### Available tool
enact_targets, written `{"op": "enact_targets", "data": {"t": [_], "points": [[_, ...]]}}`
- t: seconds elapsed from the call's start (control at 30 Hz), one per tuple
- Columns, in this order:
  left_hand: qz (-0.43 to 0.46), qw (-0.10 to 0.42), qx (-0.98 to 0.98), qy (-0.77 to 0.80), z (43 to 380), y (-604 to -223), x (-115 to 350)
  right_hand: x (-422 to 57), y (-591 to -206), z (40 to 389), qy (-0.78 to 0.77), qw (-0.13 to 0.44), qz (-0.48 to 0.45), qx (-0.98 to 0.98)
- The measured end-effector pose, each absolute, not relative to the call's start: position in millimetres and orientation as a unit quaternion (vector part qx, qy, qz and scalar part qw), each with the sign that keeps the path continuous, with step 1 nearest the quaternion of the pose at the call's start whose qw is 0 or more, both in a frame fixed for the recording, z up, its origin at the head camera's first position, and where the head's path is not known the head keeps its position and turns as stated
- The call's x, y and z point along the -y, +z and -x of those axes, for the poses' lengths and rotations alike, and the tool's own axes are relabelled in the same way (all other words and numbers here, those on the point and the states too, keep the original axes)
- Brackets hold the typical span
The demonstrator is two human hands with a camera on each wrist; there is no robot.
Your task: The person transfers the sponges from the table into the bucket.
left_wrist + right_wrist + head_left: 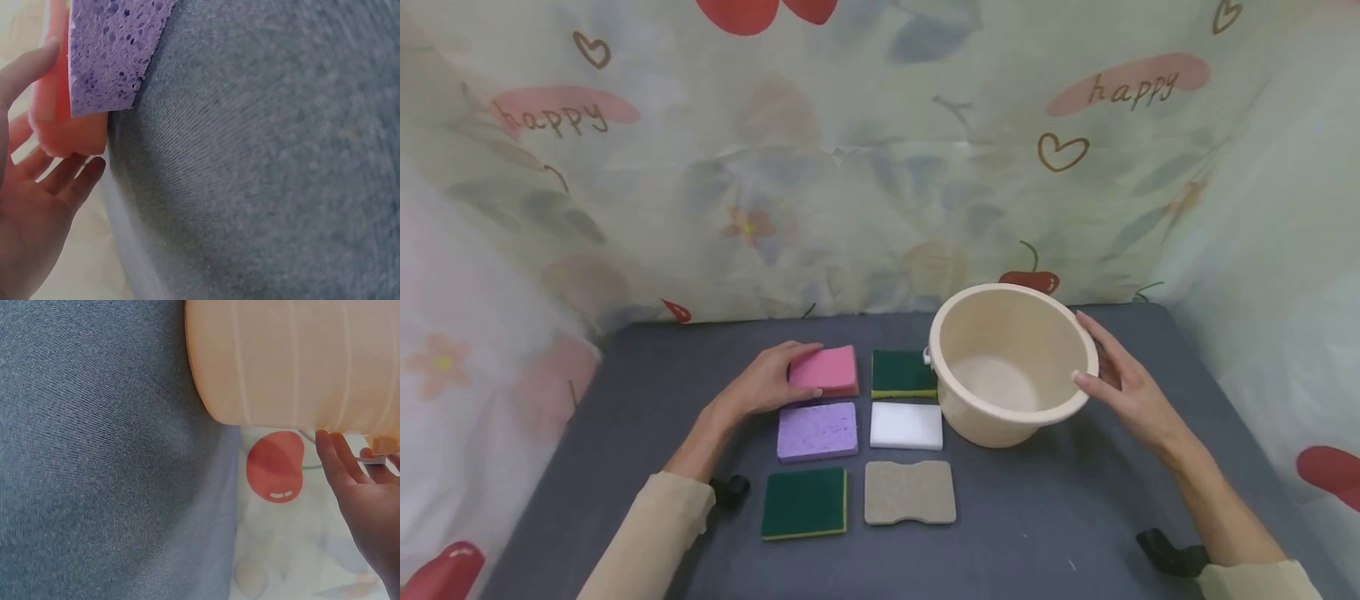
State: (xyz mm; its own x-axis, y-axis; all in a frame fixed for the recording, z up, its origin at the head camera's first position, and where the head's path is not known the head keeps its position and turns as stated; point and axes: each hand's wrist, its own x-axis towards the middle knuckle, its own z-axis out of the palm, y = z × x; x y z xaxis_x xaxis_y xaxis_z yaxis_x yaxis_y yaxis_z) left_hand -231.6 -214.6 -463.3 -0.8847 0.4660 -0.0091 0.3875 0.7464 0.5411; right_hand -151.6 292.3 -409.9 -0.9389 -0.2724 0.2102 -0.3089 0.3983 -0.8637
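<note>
A pink sponge (826, 372) lies at the back left of the group, the purple sponge (817, 432) just in front of it. My left hand (767, 375) holds the pink one by its left end, thumb along the near side and fingers at the far side. In the left wrist view the thumb presses the pink sponge (75, 134), its fingertips behind. A cream bucket (1000, 433) stands right of the sponges, its mouth facing up and toward me. With thumb at the rim and fingers against the outside, my right hand (1131, 396) grips the bucket's right side.
Beside the bucket lie a green-and-yellow scouring sponge (902, 372), partly hidden, and a white sponge (906, 426). Nearer me are another green scouring sponge (805, 502) and a grey-beige notched sponge (910, 492). A patterned curtain (850, 208) encloses the grey-covered table (1037, 533).
</note>
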Motion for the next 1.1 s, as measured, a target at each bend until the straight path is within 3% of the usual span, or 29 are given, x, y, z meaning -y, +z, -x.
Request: {"op": "enact_targets", "data": {"t": [0.4,1.1], "points": [[-0.186,0.068,-0.930,0.308,228,-441,216,-294,-407,154,0.510,-0.009,-0.162,0.845],[-0.300,0.037,-0.892,0.335,230,-360,187,-294,-402,158,0.538,-0.045,-0.133,0.831]]}}
